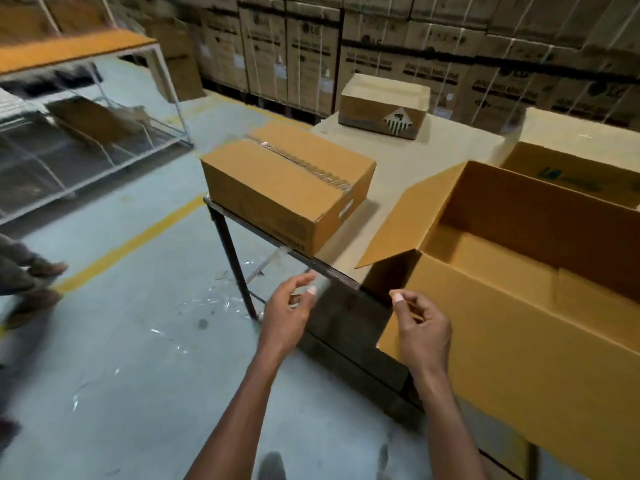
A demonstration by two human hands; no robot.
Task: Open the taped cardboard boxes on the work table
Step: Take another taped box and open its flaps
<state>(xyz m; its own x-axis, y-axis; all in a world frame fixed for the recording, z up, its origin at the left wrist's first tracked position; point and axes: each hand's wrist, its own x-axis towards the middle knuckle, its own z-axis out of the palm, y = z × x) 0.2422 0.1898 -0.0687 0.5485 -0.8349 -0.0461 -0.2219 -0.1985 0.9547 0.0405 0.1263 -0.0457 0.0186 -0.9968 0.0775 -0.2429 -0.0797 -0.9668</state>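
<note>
The open box [519, 306] runs off the right edge (far cartons' [304, 57] print blurred).

Lighting dim and warm, diffuse from overhead; soft shadow lies under the tabletop [349, 277]. Motion blur smears the shelving rack [86, 109] at left and the stacked cartons [450, 64] behind. Wide-angle distortion bends lines toward the frame edges. Faint glare on the floor [121, 341].

Taped box [287, 183] sits on the left corner of the work table [388, 188], open box [519, 271] to its right. Smaller box [382, 105] is further back, stacked cartons [381, 39] behind everything.
</note>
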